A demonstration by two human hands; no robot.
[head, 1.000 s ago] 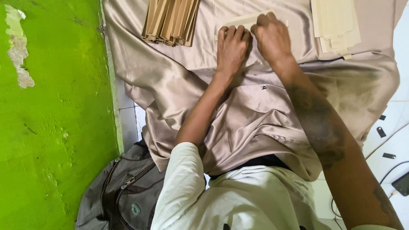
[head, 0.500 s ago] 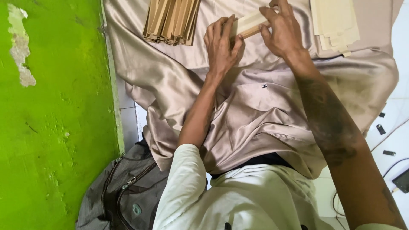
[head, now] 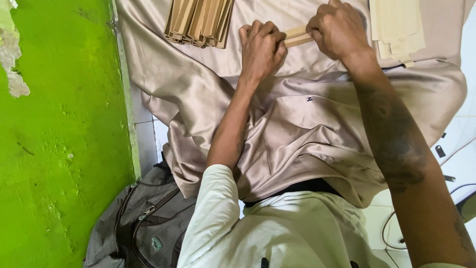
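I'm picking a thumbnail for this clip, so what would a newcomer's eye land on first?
Probably the bright green wall filling the left side. Next, the left hand and right hand gripping a folded tan strip at the top, over shiny beige cloth. A stack of folded strips lies beside them at upper left.

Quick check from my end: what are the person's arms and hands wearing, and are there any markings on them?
Both hands are bare, no gloves. The left hand extends from a short white sleeve. The right hand has a dark tattoo along its forearm; no sleeve shows there.
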